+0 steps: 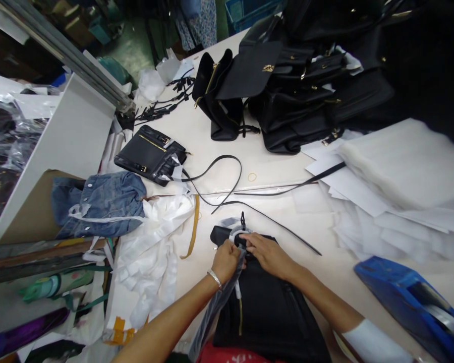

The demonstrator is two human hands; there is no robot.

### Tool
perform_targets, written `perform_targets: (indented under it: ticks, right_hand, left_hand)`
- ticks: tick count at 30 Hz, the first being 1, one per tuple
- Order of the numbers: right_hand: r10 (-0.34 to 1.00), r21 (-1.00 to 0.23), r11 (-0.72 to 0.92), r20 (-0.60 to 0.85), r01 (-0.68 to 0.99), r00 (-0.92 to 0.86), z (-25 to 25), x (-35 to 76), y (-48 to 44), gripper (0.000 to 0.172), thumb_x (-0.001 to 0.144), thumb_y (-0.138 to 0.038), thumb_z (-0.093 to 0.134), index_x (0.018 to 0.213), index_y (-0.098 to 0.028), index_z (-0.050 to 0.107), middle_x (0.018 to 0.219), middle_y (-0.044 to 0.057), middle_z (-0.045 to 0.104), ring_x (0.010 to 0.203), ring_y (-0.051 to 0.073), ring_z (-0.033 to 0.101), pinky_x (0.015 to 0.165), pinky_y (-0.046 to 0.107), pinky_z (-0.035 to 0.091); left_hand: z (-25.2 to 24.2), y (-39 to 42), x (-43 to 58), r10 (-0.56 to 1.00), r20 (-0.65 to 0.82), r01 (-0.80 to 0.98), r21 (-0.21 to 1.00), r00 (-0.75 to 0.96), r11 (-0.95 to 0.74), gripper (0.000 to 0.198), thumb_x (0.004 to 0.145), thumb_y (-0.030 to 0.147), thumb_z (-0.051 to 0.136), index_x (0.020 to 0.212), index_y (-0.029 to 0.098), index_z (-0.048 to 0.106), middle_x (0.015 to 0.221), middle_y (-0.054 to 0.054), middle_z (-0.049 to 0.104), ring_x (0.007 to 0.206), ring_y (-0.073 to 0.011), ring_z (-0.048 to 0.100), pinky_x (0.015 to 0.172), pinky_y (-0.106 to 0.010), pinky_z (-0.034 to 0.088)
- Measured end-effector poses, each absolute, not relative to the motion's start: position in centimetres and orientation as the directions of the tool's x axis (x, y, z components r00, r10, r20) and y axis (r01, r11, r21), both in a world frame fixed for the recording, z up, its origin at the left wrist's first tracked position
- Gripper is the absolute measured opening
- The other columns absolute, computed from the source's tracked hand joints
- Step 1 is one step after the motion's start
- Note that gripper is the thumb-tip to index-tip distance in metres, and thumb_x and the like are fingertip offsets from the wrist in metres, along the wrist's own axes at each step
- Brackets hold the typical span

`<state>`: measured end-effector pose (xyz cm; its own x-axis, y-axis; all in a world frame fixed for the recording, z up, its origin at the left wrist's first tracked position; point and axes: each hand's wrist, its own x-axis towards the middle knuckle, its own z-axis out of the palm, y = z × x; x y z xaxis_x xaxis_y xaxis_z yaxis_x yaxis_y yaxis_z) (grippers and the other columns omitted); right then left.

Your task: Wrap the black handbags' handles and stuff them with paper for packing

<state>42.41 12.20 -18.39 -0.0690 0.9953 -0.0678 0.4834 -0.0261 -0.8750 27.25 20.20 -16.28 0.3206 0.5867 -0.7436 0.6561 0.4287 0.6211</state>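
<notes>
A black bag (272, 307) with a gold zipper lies on the table right in front of me. At its top is a loop handle (235, 233) partly covered in clear plastic film. My left hand (226, 259), with a silver bracelet at the wrist, is closed in a pinch on a long strip of clear plastic film (215, 307), which trails down toward my body. My right hand (267, 253) is bent over the wrapped handle, its fingertips gripping there beside the left hand. Its thumb is mostly hidden.
Black bags (287, 96) are piled at the back right, and a smaller black bag (151, 154) lies left. Thin black straps (268, 214) cross the table. White sheets (397, 166) and a blue tape dispenser (408, 302) are right; denim (106, 201) and white strips (151, 252) left.
</notes>
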Motion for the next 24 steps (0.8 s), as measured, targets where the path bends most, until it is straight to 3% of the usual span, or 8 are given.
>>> perform_targets:
  ticks: [2, 9, 15, 24]
  right_hand:
    - [0.993, -0.861, -0.022, -0.08, 0.509, -0.092, -18.7, 42.3, 12.5, 0.042, 0.09, -0.017, 0.037, 0.132, -0.021, 0.039, 0.116, 0.009, 0.055, 0.101, 0.018, 0.054, 0.089, 0.032, 0.044]
    - [0.979, -0.786, -0.052, -0.162, 0.615, -0.125, -18.6, 41.2, 13.5, 0.034, 0.088, -0.021, 0.042, 0.12, -0.021, 0.054, 0.107, 0.009, 0.061, 0.104, 0.021, 0.054, 0.092, 0.035, 0.041]
    - [0.984, -0.84, -0.088, -0.156, 0.536, -0.083, -18.4, 41.2, 13.3, 0.027, 0.089, -0.023, 0.043, 0.11, -0.024, 0.059, 0.102, 0.005, 0.062, 0.097, 0.018, 0.055, 0.085, 0.03, 0.042]
    - [0.98, -0.866, -0.11, -0.177, 0.488, -0.095, -19.5, 40.1, 13.5, 0.023, 0.089, -0.019, 0.043, 0.094, -0.024, 0.065, 0.091, 0.003, 0.061, 0.09, 0.016, 0.055, 0.081, 0.028, 0.042]
  left_hand:
    - [-16.0, 20.0, 27.2, 0.542, -0.773, 0.622, 0.61, 0.331, 0.49, 0.019, 0.08, 0.035, 0.051, 0.077, 0.02, 0.039, 0.062, -0.003, 0.066, 0.052, -0.0178, 0.065, 0.048, -0.026, 0.048]
    - [-15.0, 19.2, 25.6, 0.395, -0.839, 0.524, 0.543, 0.374, 0.656, 0.038, 0.077, 0.053, 0.053, 0.087, 0.021, 0.036, 0.065, 0.001, 0.061, 0.048, -0.0147, 0.061, 0.046, -0.027, 0.049]
    - [-14.3, 18.5, 24.2, 0.352, -0.829, 0.512, 0.549, 0.435, 0.661, 0.05, 0.075, 0.047, 0.06, 0.106, 0.02, 0.033, 0.075, 0.002, 0.06, 0.054, -0.0125, 0.059, 0.05, -0.026, 0.049]
    - [-16.3, 18.7, 25.5, 0.485, -0.817, 0.607, 0.564, 0.313, 0.559, 0.028, 0.082, 0.046, 0.046, 0.076, 0.019, 0.044, 0.049, 0.006, 0.047, 0.039, -0.0083, 0.041, 0.042, -0.023, 0.032]
